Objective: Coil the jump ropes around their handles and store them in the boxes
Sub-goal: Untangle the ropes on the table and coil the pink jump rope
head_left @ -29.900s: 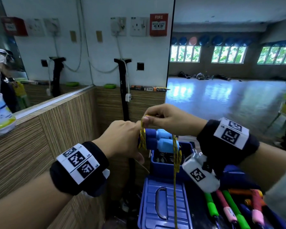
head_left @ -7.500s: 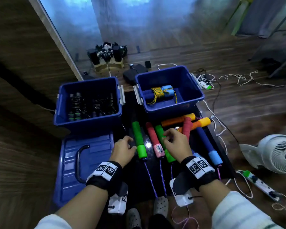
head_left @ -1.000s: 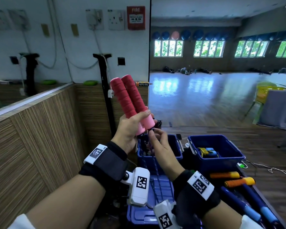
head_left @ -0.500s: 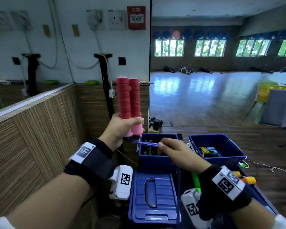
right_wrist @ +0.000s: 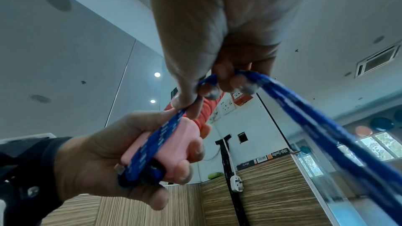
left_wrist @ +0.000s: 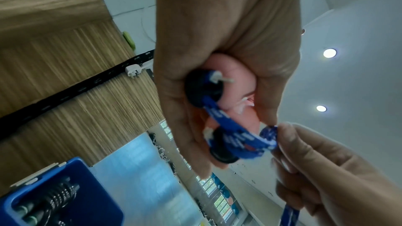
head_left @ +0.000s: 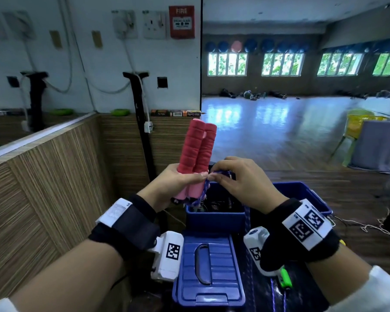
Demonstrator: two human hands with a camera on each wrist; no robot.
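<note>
- Step in hand, as I judge it: the first turn of the coil. The left hand [head_left: 176,185] is wrapped round the two handles [head_left: 197,152], held side by side and upright in the air above the box [head_left: 214,216]; nothing carries them but the hand.
- The right hand [head_left: 241,183] pinches the rope [right_wrist: 156,137] between thumb and fingertips, right against the left thumb at the handles' lower part.
- In the right wrist view the rope runs from the handles' black end caps up across the pink section to that pinch, then on as two strands past the camera.
- Next move, by my reading: carry the doubled rope round both handles under light tension, with the left thumb trapping each turn so it does not slip off the smooth pink end.
- Handles: round bars, upper part in ribbed red grip with a matte look, lower part smooth pale pink, capped in black.
- Rope: blue braided cord flecked with white, limp.
- Box: deep-blue hard plastic, open-topped, dark coiled ropes inside; its ridged lid [head_left: 212,271] with a handle lies in front of it.
</note>
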